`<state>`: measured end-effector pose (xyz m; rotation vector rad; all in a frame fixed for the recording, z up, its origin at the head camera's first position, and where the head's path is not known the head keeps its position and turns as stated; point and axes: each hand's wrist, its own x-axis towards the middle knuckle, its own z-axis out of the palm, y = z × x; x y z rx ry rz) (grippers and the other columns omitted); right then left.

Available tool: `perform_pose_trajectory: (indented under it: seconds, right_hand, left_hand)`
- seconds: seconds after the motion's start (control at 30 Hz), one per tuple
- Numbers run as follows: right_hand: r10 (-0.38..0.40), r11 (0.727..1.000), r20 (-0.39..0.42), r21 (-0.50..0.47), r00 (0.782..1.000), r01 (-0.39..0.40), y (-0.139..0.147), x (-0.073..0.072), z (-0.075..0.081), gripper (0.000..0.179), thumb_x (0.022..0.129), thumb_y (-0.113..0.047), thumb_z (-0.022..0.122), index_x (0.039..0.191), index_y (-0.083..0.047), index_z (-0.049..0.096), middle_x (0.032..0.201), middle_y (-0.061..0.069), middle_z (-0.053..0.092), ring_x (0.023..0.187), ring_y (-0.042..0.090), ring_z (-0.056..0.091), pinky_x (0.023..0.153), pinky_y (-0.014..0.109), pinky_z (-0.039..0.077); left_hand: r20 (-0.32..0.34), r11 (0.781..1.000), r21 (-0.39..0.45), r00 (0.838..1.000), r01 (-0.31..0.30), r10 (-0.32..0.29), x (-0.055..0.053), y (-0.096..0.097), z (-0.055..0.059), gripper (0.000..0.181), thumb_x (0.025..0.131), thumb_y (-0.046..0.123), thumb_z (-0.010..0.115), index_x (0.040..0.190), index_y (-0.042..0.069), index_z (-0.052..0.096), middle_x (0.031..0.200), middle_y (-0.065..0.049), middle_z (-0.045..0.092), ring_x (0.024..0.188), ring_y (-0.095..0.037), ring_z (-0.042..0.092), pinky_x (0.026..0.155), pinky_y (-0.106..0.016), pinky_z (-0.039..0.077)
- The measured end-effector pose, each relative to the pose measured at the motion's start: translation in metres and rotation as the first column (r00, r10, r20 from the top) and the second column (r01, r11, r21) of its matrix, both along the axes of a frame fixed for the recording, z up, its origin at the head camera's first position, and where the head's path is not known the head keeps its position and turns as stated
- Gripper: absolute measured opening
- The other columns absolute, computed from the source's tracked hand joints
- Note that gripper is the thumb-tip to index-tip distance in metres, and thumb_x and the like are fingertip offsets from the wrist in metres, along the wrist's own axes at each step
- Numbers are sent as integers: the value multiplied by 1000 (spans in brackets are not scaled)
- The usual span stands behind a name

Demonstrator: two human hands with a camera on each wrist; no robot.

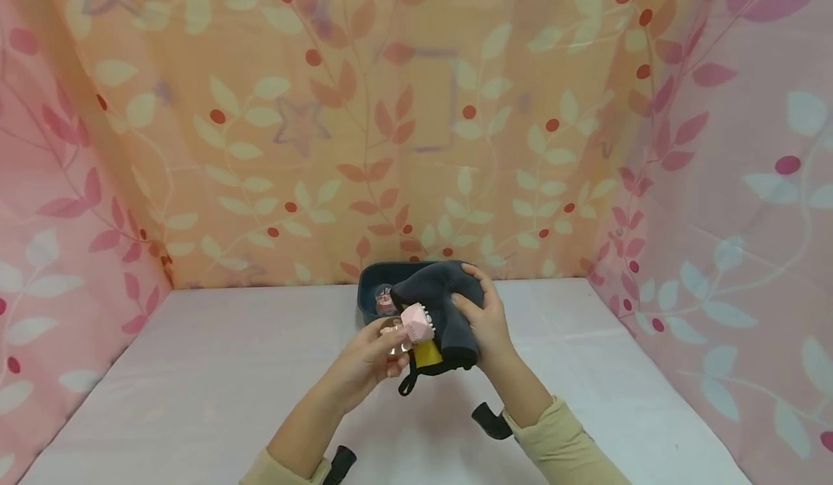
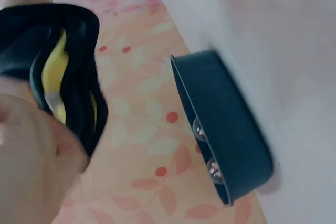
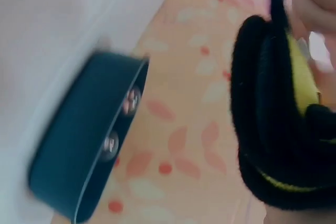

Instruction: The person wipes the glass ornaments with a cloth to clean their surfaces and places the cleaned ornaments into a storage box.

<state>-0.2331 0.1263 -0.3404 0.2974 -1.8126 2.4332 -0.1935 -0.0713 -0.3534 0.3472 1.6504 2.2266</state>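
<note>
My left hand (image 1: 364, 362) pinches a small clear container with a pink block-shaped top (image 1: 416, 324), held right at the mouth of a dark grey fabric pouch (image 1: 432, 290). The pouch has black edging, a yellow lining (image 2: 55, 72) and a black hanging loop (image 1: 407, 384). My right hand (image 1: 488, 319) grips the pouch from its right side, thumb on the near face and fingers over the top. In the right wrist view the pouch (image 3: 262, 114) hangs with its lined opening turned toward the left hand.
Behind the hands a dark teal bin (image 1: 367, 290) stands on the white table (image 1: 260, 369), against the patterned cloth backdrop (image 1: 364, 145). Clear round items with pink inside (image 3: 131, 100) lie in the bin. Black straps (image 1: 491, 421) sit at both wrists.
</note>
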Motion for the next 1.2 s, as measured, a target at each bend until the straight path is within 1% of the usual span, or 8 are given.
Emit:
perform_pose_trajectory:
  seconds: [0.13, 0.3, 0.43, 0.57, 0.77, 0.87, 1.0, 1.2]
  right_hand:
    - [-51, 999, -14, -14, 999, 50, 20, -3, 3, 46, 97, 0, 51, 140, -13, 39, 137, 13, 43, 113, 24, 53, 86, 29, 50]
    - [-98, 995, 0, 2, 995, 98, 39, -2, -3, 46, 99, -4, 50, 141, -14, 36, 139, 10, 40, 114, 22, 52, 88, 27, 49]
    - [-126, 992, 27, -19, 992, 126, 51, -1, -11, 44, 99, -6, 50, 141, -14, 35, 138, 7, 40, 113, 18, 52, 88, 26, 49]
    - [-152, 988, 47, -24, 987, 154, 67, 1, -18, 45, 100, -7, 49, 141, -14, 33, 138, 4, 39, 114, 18, 51, 88, 26, 50]
    - [-192, 978, 65, 96, 979, 186, 86, 4, -30, 48, 99, -9, 51, 143, -15, 33, 137, 3, 38, 117, 19, 46, 88, 23, 48]
    - [-188, 975, 84, 137, 979, 176, 92, 7, -37, 50, 98, -10, 52, 144, -13, 33, 140, 5, 38, 118, 19, 45, 89, 23, 47]
    - [-186, 967, 92, 196, 978, 165, 96, 11, -45, 50, 98, -9, 52, 145, -11, 33, 144, 8, 36, 121, 20, 42, 90, 20, 45]
    - [-206, 952, 107, 251, 973, 174, 103, 19, -55, 51, 98, -13, 53, 145, -11, 34, 148, 10, 33, 121, 20, 39, 90, 18, 42]
  left_hand:
    - [-42, 982, -134, 991, -134, 130, -15, 1, 1, 55, 96, 20, 63, 137, -5, 37, 101, -10, 51, 71, -13, 55, 65, -21, 45]
    - [-88, 910, -274, 950, -312, 299, -37, 7, 4, 52, 91, 17, 70, 133, -2, 48, 106, -14, 56, 73, -18, 61, 65, -26, 48]
    - [-124, 858, -341, 923, -385, 365, -57, 13, 7, 45, 88, 18, 72, 125, -1, 55, 112, -15, 59, 74, -18, 60, 65, -27, 48]
    - [-147, 831, -392, 919, -393, 365, -81, 17, 5, 52, 87, 19, 73, 132, 2, 54, 122, -16, 57, 80, -22, 59, 70, -31, 47]
    - [-184, 815, -426, 920, -393, 347, -120, 28, -10, 66, 81, 21, 79, 138, 2, 50, 128, -19, 56, 105, -27, 59, 89, -44, 49]
    - [-206, 779, -453, 901, -434, 382, -138, 37, -23, 67, 78, 18, 81, 134, -2, 50, 124, -20, 57, 110, -30, 57, 92, -46, 48]
    - [-275, 705, -521, 876, -482, 396, -155, 54, -39, 60, 76, 13, 82, 125, -6, 54, 114, -19, 59, 107, -32, 56, 90, -44, 49]
    - [-349, 666, -568, 875, -483, 336, -169, 79, -58, 54, 73, 7, 82, 120, -6, 57, 110, -19, 63, 99, -29, 57, 87, -42, 50]
